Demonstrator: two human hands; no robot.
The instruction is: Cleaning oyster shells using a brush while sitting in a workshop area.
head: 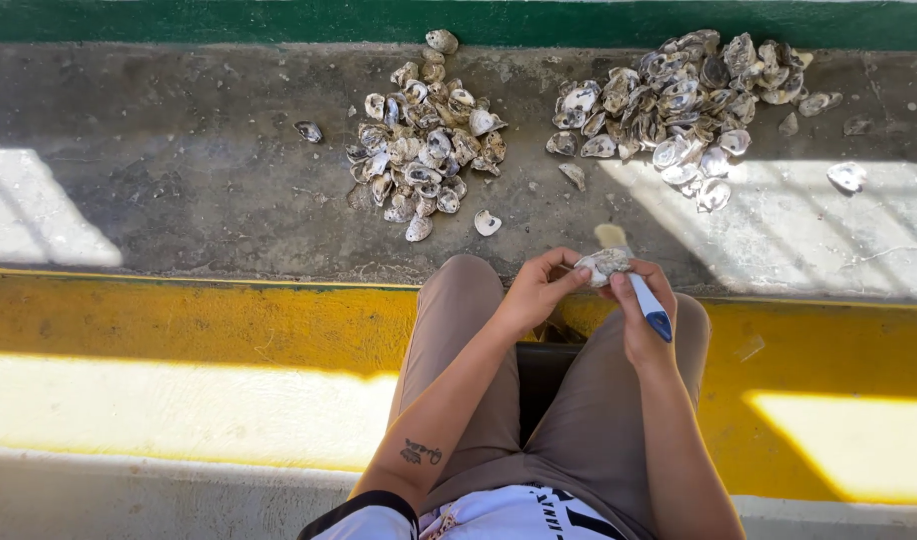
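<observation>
A single oyster shell [604, 264] sits pinched between the fingertips of the left hand [532, 295], above the person's knees. The right hand [639, 315] is closed around a brush [634, 278] with a white handle and blue end; its pale bristle head shows just beyond the shell, on the far side of the hands. Both hands meet at the shell, touching it from either side.

Beyond the hands lies a grey concrete floor [209, 190], bounded on the near side by a yellow painted strip [229, 325] and on the far side by a green band [229, 20]. Two heaps of shells rest on it: a smaller heap [424, 135] ahead and to the left of the hands, a larger heap [679, 100] ahead and to the right. The shells in each are too many and too overlapped to count. Bare concrete separates the heaps, and open floor lies between them and the hands.

Several single shells lie apart: one [309, 131] left of the smaller heap, one [488, 222] nearest the hands, one [847, 176] far right.
</observation>
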